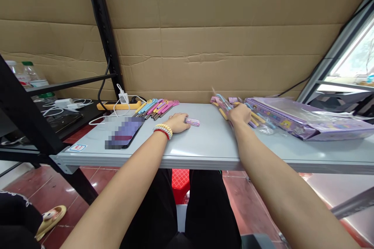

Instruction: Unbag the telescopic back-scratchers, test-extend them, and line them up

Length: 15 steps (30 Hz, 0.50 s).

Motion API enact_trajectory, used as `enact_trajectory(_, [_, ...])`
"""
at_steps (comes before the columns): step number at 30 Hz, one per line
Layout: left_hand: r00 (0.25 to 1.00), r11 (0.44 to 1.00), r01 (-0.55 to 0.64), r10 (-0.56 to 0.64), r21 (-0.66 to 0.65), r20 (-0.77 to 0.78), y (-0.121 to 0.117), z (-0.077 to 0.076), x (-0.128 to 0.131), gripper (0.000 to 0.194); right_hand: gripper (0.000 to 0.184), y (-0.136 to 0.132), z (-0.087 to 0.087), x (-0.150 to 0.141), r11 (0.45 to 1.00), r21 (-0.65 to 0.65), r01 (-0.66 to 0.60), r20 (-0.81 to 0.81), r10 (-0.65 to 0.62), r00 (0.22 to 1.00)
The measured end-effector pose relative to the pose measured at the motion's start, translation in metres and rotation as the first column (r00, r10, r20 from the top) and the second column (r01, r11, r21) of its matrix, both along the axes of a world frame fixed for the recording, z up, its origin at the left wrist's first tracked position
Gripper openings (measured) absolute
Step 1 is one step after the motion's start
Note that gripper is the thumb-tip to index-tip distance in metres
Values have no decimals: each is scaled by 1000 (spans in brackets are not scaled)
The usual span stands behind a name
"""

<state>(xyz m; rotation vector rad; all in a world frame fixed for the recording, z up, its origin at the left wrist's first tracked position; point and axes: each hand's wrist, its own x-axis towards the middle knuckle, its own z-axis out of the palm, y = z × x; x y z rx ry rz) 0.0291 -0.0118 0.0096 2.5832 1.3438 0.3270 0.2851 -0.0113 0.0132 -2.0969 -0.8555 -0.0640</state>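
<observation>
My left hand (pixel 178 122) rests on the grey table (pixel 204 144) with its fingers curled on a small pink and purple case (pixel 192 121). My right hand (pixel 240 113) reaches into a heap of pink, blue and yellow stationery pieces (pixel 224 106) and closes on one of them; which one I cannot make out. Left of my left hand a row of coloured pens or tools (pixel 156 107) lies fanned out near the cardboard wall.
A phone (pixel 124 133) lies at the table's left. A purple flat box in plastic wrap (pixel 304 121) sits at the right. A yellow power strip with a charger (pixel 119 104) and a dark side shelf with bottles (pixel 26 76) stand at the left.
</observation>
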Motion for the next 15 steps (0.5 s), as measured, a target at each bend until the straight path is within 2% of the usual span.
enact_trajectory(7, [999, 1000, -6, 4, 31, 45, 2, -2, 1, 57, 25, 1, 7, -13, 970, 205, -133, 138, 106, 985])
enact_trajectory(11, [967, 994, -65, 41, 87, 250, 0, 0, 3, 56, 29, 3, 7, -27, 878, 311, -364, 283, 280, 917])
enact_trajectory(15, [857, 996, -27, -22, 88, 515, -1, 4, 4, 47, 30, -2, 5, -55, 782, 281, -556, 453, 403, 796])
